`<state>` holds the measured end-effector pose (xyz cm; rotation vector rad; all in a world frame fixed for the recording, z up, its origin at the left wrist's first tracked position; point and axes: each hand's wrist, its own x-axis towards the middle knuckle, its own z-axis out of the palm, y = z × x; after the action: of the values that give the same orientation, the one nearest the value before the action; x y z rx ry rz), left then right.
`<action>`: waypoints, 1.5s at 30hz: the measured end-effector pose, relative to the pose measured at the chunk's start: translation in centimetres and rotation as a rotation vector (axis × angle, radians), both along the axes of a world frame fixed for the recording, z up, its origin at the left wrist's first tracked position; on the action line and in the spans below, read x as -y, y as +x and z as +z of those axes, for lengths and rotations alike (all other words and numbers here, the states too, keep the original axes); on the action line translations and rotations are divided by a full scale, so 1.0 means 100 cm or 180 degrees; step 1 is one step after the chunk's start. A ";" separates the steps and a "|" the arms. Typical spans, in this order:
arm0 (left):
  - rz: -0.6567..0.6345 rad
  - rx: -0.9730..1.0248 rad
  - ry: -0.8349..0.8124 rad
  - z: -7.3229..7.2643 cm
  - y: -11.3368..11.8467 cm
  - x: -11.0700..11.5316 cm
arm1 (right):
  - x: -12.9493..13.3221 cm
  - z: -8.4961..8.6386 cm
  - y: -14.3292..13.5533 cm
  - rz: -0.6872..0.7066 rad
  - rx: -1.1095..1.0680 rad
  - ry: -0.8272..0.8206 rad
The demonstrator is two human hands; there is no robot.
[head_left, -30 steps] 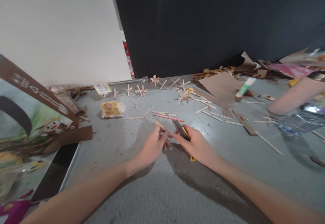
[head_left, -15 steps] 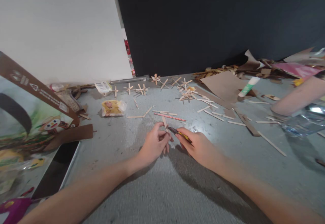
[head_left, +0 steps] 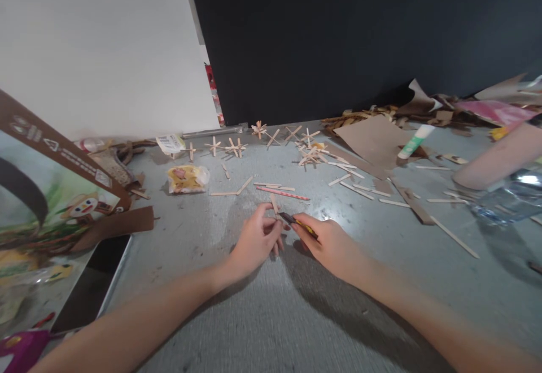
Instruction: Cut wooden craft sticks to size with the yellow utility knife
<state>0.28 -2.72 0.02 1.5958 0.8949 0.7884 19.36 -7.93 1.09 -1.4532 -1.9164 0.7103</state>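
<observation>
Pale matt wood sticks, glossy-screened phone

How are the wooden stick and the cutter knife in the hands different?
The wooden stick is pale and plain, but the cutter knife is dark with yellow bits. The left hand holds the stick; the right hand holds the knife. The stick points away from the person, while the knife slants across towards the stick. Both are long and thin.

head-height view, forward and down
</observation>
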 end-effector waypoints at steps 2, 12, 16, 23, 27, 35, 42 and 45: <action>0.0009 -0.0050 0.0067 0.001 0.000 0.001 | 0.001 -0.001 -0.001 -0.0024 0.0009 0.0012; 0.0042 -0.0384 0.0246 0.007 -0.001 0.006 | 0.005 -0.001 -0.006 -0.0130 0.0169 0.0015; 0.0010 -0.0572 0.0304 0.005 -0.002 0.007 | 0.006 0.000 -0.007 -0.0188 0.0303 -0.0010; -0.0057 -0.0574 0.0245 0.002 -0.001 0.006 | 0.006 0.002 -0.011 -0.0155 -0.0025 -0.0206; -0.0072 -0.0469 0.0212 0.002 -0.001 0.005 | 0.007 0.001 -0.010 -0.0221 0.0335 -0.0025; -0.0169 -0.0187 -0.0034 -0.002 -0.002 0.002 | 0.004 0.006 -0.012 -0.0154 -0.0634 -0.0455; -0.0153 -0.0038 -0.0147 0.000 0.000 0.000 | 0.001 0.018 -0.010 -0.0068 -0.2222 -0.2076; -0.0095 0.0006 -0.0148 0.001 -0.001 0.000 | -0.002 0.020 -0.007 -0.0061 -0.2642 -0.2414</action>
<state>0.20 -2.75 0.16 1.5641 0.8799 0.7431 18.70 -7.75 3.09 -1.2373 -1.0082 1.8164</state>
